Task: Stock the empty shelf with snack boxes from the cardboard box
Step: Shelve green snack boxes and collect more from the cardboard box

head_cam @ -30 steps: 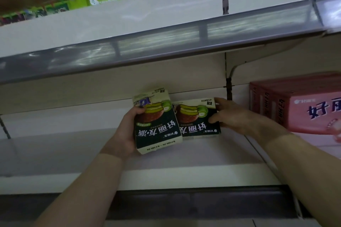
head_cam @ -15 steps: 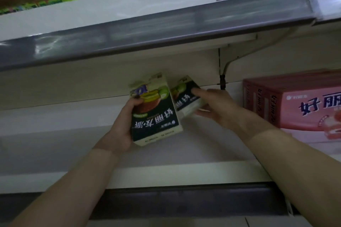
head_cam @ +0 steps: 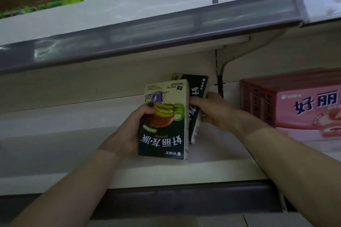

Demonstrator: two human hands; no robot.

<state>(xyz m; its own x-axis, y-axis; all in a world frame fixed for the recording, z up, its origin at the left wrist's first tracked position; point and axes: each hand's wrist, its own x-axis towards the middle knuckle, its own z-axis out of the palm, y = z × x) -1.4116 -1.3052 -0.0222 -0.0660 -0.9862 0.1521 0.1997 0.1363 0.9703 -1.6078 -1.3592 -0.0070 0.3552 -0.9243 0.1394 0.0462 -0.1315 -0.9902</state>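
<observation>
Two dark green snack boxes are on the white shelf [head_cam: 55, 134]. My left hand [head_cam: 129, 131] grips the nearer green box [head_cam: 164, 134], held upside down with its printed front toward me. Just behind and right of it, my right hand [head_cam: 214, 110] holds the second green box [head_cam: 197, 97] on its end, turned edge-on against the shelf's back wall. The two boxes touch side by side. The cardboard box is out of view.
Pink snack boxes [head_cam: 299, 105] fill the shelf to the right, past a metal bracket [head_cam: 219, 79]. A grey shelf edge [head_cam: 147, 31] overhangs closely above my hands. Another dark shelf rail [head_cam: 184, 201] runs below.
The right box has been lifted from lying flat and turned up onto its end. The left box has swung more upright and now sits against it.
</observation>
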